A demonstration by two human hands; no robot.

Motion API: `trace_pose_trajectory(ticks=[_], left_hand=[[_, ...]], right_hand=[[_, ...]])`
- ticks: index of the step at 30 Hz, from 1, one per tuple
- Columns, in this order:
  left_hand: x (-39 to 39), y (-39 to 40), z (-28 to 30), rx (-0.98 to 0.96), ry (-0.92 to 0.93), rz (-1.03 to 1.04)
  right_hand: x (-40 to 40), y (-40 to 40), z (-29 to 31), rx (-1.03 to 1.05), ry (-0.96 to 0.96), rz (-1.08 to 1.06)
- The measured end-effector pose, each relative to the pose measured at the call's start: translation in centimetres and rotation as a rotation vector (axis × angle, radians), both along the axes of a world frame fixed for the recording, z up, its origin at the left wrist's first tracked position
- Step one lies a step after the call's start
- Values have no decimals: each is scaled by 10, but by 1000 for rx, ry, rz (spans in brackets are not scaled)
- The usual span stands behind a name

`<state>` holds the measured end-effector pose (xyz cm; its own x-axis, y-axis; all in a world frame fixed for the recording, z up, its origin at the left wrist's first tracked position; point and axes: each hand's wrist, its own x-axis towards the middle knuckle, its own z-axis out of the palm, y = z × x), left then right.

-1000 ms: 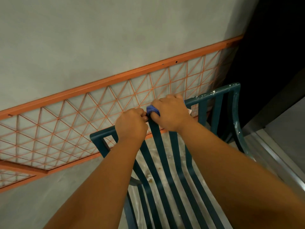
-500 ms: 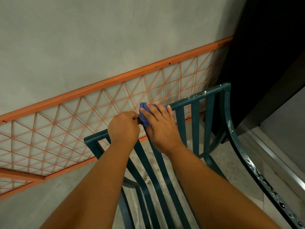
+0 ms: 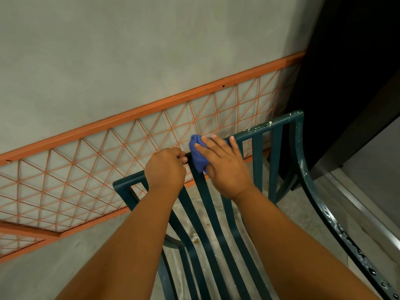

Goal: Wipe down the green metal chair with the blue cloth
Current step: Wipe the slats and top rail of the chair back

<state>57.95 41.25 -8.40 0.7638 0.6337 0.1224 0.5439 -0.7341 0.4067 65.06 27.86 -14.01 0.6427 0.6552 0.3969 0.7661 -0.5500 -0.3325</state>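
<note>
The green metal chair [image 3: 276, 152] has a slatted back, seen from above, with white paint specks along its top rail and right arm. My left hand [image 3: 165, 169] grips the top rail left of centre, fingers curled over it. My right hand [image 3: 225, 165] lies flat with straight fingers on the blue cloth [image 3: 198, 152], pressing it against the top of a back slat just below the rail. Most of the cloth is hidden under my palm.
An orange metal lattice panel [image 3: 151, 137] runs along the grey wall right behind the chair. A dark doorway [image 3: 357, 72] and a metal threshold strip [image 3: 368, 215] lie to the right. The floor under the slats shows dirt crumbs.
My right hand went from gripping the rail over the cloth to lying flat on it, and slid down slightly onto the slat. The left hand kept its grip. The view shifted left.
</note>
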Motion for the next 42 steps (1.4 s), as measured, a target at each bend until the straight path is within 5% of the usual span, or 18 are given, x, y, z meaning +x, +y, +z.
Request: trace_pose_trajectory(ticks=[5, 11, 17, 25, 30, 36, 38, 42], left_hand=[[2, -2, 2, 18, 23, 13], [2, -1, 2, 8, 46, 14], [3, -3, 4, 5, 55, 25], [4, -5, 8, 38, 96, 8], [12, -16, 13, 40, 194, 43], [19, -29, 10, 8, 83, -74], [24, -32, 10, 7, 60, -109], [33, -34, 13, 0, 86, -131]], right_hand=[[15, 18, 24, -48, 105, -306], [5, 6, 11, -8, 60, 14], [22, 7, 21, -15, 120, -273], [13, -19, 2, 165, -13, 26], [-3, -29, 26, 754, 657, -192], [-11, -36, 32, 1571, 1504, -339], [-11, -38, 32, 1607, 1563, -353], [-2, -50, 42, 1297, 1377, -378]])
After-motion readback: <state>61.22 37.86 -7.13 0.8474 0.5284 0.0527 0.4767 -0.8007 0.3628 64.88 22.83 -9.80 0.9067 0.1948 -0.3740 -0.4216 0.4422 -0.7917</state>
